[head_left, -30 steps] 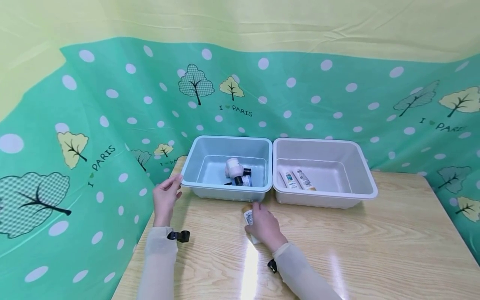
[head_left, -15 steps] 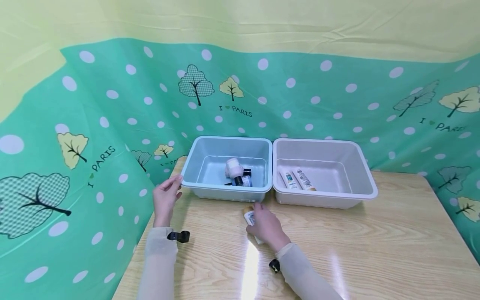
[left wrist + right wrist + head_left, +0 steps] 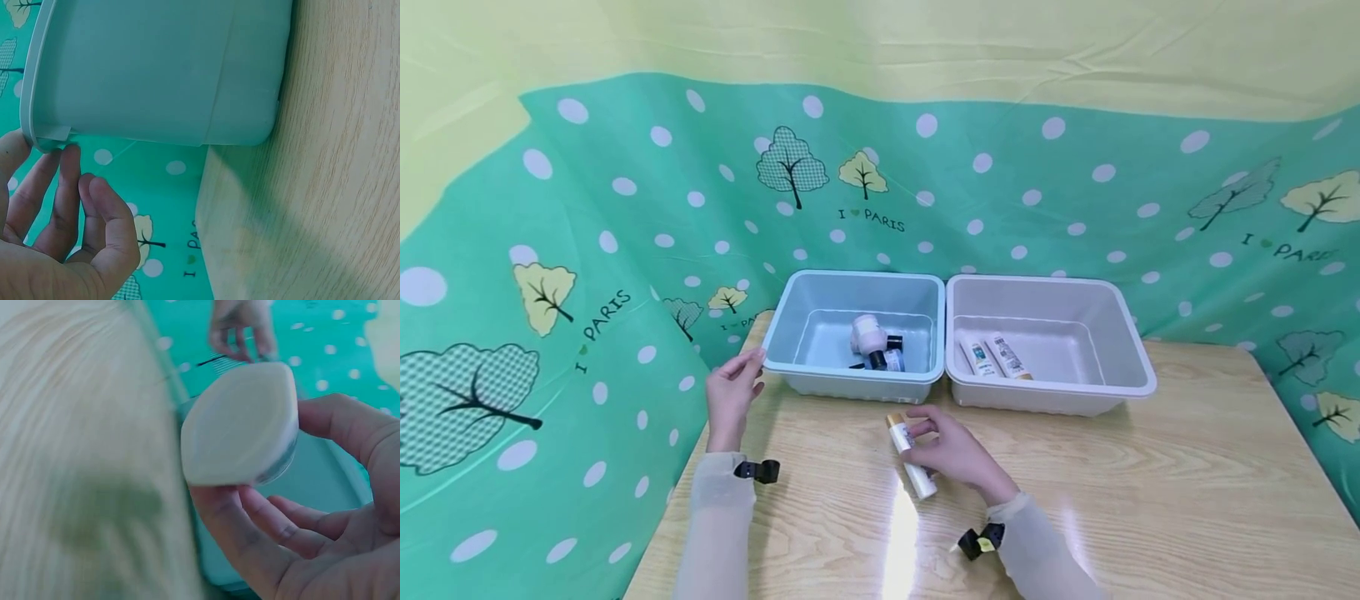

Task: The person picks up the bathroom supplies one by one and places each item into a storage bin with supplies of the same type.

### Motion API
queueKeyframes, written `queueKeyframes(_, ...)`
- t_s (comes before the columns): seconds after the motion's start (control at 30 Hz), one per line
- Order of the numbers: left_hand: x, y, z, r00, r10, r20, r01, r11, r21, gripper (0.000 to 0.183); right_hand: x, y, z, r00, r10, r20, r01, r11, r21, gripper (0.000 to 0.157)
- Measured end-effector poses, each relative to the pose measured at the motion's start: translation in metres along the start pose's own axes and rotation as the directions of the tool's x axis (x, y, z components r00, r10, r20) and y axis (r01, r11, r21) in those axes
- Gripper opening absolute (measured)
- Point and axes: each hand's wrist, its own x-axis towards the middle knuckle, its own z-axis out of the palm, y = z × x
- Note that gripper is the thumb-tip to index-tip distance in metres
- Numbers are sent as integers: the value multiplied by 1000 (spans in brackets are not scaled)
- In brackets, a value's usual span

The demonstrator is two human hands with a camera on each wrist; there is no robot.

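Note:
My left hand [image 3: 730, 402] pinches the rim of the light blue plastic bin [image 3: 842, 373] at its front left corner. In the left wrist view, thumb and fingertips meet at that bin's corner [image 3: 47, 134]. My right hand [image 3: 953, 452] holds a white bottle [image 3: 919, 479] with a gold cap, tilted, in front of the bins and close over the table. The right wrist view shows the bottle's pale lens-shaped base [image 3: 240, 428] between thumb and fingers; much of its label is hidden.
A white jar-like item [image 3: 868, 335] and several black-capped bottles lie in the blue bin. Beside it, a grey bin [image 3: 1052, 387] contains two white tubes [image 3: 1009, 358]. A patterned green curtain [image 3: 1037, 225] hangs behind the wooden table [image 3: 1187, 467].
My right hand has shifted slightly right and turned, and more of the bottle shows, with its base end nearer me. The left hand stays on the bin rim.

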Motion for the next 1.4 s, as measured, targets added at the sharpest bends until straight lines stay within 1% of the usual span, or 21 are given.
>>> queueKeyframes(0.03,0,0,0,1000,1,0,-1,1000,-2,43,-2,-3,-3,1000,-2,11,2,999,47,69)
queueKeyframes(0.13,1,0,0,1000,2,-1,-2,1000,-3,43,-8,-14,-12,999,-19,32,15,993,113,67)
queueKeyframes(0.33,4,-1,-1,1000,1,-9,-1,1000,-8,42,-14,-34,-29,996,-83,40,73,978,195,68)
queueKeyframes(0.47,4,-1,-2,1000,-3,-12,3,1000,-1,42,-15,-43,-41,995,-100,20,93,972,216,70)
queueKeyframes(0.6,3,-2,-3,1000,-14,-8,14,1000,6,43,-15,-52,-54,996,-86,-6,85,972,217,68)
queueKeyframes(0.7,3,-2,-3,1000,-14,-11,14,1000,3,43,-15,-59,-65,996,-80,-33,86,966,244,67)
queueKeyframes(0.87,2,-3,-2,1000,-3,-23,3,1000,-1,42,-12,-74,-85,993,-103,-63,116,957,267,65)
queueKeyframes(0.97,2,-4,-2,1000,-6,-22,6,1000,-1,41,-8,-84,-99,990,-116,-76,132,959,252,65)
queueKeyframes(1.13,2,-5,-1,1000,-12,-25,12,1000,10,41,1,-103,-126,990,-103,-100,123,967,224,67)
queueKeyframes(1.23,3,-5,-1,1000,-8,-20,9,1000,22,42,8,-113,-146,991,-97,-95,116,968,221,67)
queueKeyframes(1.4,3,-6,-1,1000,-8,-15,9,999,34,43,27,-124,-184,994,-52,-91,73,969,237,65)
